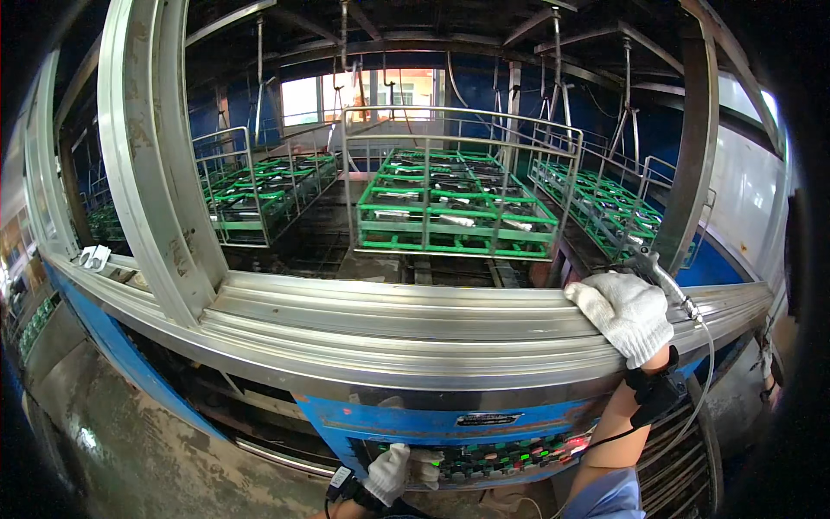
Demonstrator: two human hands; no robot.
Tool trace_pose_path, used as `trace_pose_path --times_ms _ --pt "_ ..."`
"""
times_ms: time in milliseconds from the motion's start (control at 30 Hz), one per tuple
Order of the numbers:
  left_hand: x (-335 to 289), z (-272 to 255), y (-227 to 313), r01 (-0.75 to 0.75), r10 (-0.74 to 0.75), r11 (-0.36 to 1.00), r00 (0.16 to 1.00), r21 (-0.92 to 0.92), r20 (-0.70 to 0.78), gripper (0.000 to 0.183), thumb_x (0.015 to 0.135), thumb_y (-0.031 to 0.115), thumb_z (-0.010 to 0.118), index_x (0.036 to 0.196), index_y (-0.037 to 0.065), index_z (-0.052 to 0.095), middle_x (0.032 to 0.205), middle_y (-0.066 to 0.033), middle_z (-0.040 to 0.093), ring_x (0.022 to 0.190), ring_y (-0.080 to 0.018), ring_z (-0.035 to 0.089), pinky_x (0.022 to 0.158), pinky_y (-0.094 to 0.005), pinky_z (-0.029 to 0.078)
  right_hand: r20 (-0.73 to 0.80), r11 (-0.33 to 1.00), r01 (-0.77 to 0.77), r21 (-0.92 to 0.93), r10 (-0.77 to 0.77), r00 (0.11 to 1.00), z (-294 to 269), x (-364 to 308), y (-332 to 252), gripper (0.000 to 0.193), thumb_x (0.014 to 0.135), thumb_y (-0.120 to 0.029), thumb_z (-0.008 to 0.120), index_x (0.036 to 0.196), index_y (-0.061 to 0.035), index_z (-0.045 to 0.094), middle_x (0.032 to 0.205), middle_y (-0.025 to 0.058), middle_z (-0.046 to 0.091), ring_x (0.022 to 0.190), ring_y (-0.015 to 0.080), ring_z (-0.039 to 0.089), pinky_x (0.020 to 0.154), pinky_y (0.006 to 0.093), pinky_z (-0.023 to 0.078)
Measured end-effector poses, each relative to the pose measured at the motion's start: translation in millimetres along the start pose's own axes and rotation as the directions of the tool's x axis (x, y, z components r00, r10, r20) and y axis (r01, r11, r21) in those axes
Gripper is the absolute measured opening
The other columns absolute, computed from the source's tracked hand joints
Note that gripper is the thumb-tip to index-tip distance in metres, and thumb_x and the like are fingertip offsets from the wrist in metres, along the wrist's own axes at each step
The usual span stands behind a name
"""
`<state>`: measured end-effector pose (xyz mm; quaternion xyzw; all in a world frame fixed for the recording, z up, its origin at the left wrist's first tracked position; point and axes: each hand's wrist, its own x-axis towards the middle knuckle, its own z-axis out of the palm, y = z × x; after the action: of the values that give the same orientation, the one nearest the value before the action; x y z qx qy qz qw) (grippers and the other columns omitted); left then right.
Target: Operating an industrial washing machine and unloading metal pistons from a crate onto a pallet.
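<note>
My right hand (pixel 624 313), in a white knitted glove, lies palm down on the wide ribbed aluminium sill (pixel 389 324). Its fingers curl over the sill's far edge, where the tips are hidden. Just beyond its outer side rests a metal air blow gun (pixel 661 275), and a thin clear hose (pixel 711 355) runs down from it. Low in the view, my left hand (pixel 389 474), gloved the same way, is at the left end of a control panel (pixel 501 458) with rows of lit red and green buttons. How its fingers are set is unclear.
Behind the sill hang wire-railed racks with green grids (pixel 458 208) carrying shiny metal parts. An upright aluminium post (pixel 151 156) stands at left, a dark post (pixel 687 147) at right. Blue machine panels (pixel 380 424) lie below. Small silvery parts (pixel 93 257) sit on the sill's left end.
</note>
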<state>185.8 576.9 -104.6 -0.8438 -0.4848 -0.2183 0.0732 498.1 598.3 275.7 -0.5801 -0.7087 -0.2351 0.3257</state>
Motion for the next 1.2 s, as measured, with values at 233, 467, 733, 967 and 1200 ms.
trace_pose_path --times_ms 233,467,733,967,1200 --pt "-1 -5 -2 0.036 -0.029 0.963 0.999 -0.268 0.028 0.044 0.077 0.01 0.059 0.118 -0.001 0.051 0.084 -0.011 0.058 0.072 -0.0268 0.062 0.056 -0.0354 0.052 0.027 1.0 -0.015 -0.017 0.016 1.0 0 1 0 0.039 0.089 -0.047 0.062 0.078 -0.0113 0.075 0.074 0.0133 0.068 0.071 0.0328 0.066 0.066 0.0413 0.052" --pt "-4 3 0 0.023 -0.021 0.988 1.0 -0.151 0.016 0.033 0.095 0.025 0.057 0.117 0.0 0.054 0.083 -0.0048 0.057 0.068 -0.0186 0.06 0.059 -0.0323 0.052 0.075 0.998 -0.046 -0.032 0.048 0.996 -7 2 -3 0.044 0.09 -0.049 0.058 0.078 -0.0095 0.074 0.074 0.0155 0.067 0.074 0.0346 0.065 0.067 0.0427 0.051" --pt "34 -59 27 0.673 -0.341 -0.137 0.657 -0.727 0.673 0.058 0.101 0.052 0.043 0.1 -0.003 0.062 0.094 -0.0112 0.07 0.078 -0.0201 0.068 0.067 -0.0345 0.057 0.091 0.998 -0.037 -0.043 0.04 0.995 -2 0 5 0.042 0.09 -0.047 0.058 0.079 -0.0091 0.073 0.077 0.0166 0.067 0.076 0.0351 0.066 0.069 0.0423 0.052" --pt "-25 108 -20 0.537 -0.029 -0.567 0.745 -0.625 0.667 0.04 0.099 0.029 0.049 0.115 -0.006 0.057 0.098 -0.0138 0.067 0.081 -0.0206 0.069 0.061 -0.0284 0.057 0.029 1.0 -0.011 -0.009 0.012 1.0 8 3 -1 0.036 0.088 -0.043 0.062 0.08 -0.0091 0.073 0.075 0.0158 0.066 0.074 0.035 0.065 0.067 0.0434 0.051" --pt "-4 99 2 0.475 -0.108 -0.219 0.856 -0.852 0.506 0.045 0.103 0.032 0.047 0.128 -0.005 0.052 0.097 -0.0124 0.065 0.087 -0.0218 0.068 0.067 -0.0298 0.057 0.063 0.989 -0.143 0.03 0.141 0.988 -8 -6 -5 0.032 0.087 -0.037 0.063 0.083 -0.0064 0.073 0.082 0.0154 0.07 0.08 0.0349 0.066 0.075 0.0418 0.051"
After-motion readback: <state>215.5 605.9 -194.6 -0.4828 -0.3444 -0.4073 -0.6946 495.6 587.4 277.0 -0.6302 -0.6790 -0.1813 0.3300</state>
